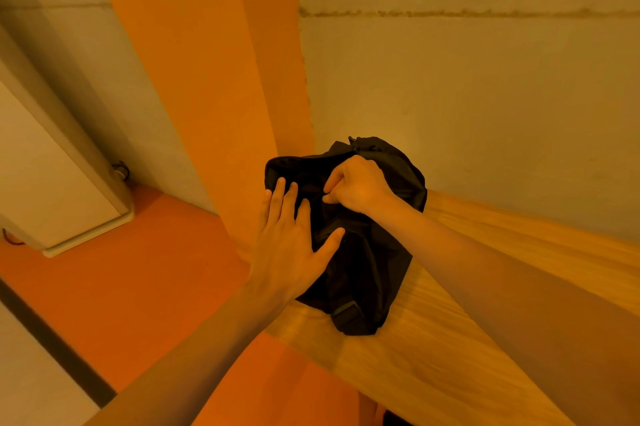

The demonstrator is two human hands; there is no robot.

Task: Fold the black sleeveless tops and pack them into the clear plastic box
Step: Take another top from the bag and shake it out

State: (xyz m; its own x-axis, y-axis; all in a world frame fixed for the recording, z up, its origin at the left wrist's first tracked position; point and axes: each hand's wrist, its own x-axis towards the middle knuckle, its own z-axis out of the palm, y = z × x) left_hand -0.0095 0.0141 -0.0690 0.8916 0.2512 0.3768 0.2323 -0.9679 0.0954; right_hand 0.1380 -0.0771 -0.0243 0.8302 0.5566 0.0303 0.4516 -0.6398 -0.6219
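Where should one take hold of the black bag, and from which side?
Likely the strap at the near end of the black bag, from the near side: it lies exposed there, while the left hand and right hand cover the top.

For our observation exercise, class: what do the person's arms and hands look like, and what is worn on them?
The left hand and right hand are bare: no gloves, rings or watch show. The left forearm and right forearm are bare too, with no sleeve or wristband as far as the picture's edge.
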